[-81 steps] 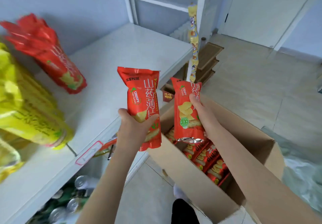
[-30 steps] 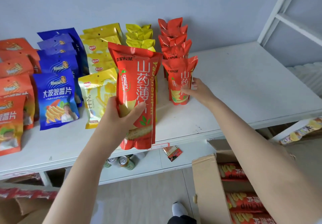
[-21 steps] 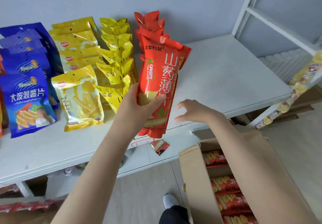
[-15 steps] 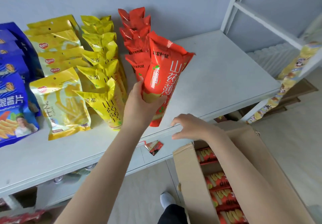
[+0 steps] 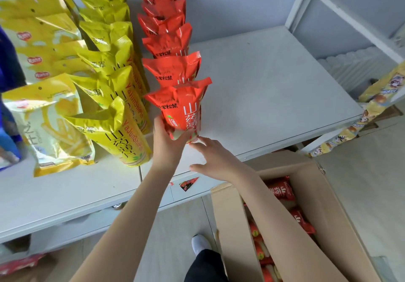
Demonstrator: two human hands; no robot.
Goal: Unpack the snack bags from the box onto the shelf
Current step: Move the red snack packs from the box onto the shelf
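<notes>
Just beside the right hand [image 5: 215, 163], the left hand [image 5: 168, 145] is gripping a red bag [image 5: 182, 108] by its base; the right's straight fingers [image 5: 202, 143] are touching it.

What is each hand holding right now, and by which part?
Left hand grips the front red snack bag by its bottom end; right hand holds nothing.

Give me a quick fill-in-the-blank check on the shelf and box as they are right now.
1. The left hand grips a ____ snack bag at the front of its row.
2. The neighbouring row of upright bags is coloured ____.
3. More red bags sit inside the open cardboard ____.
Missing words: red; yellow; box.
</notes>
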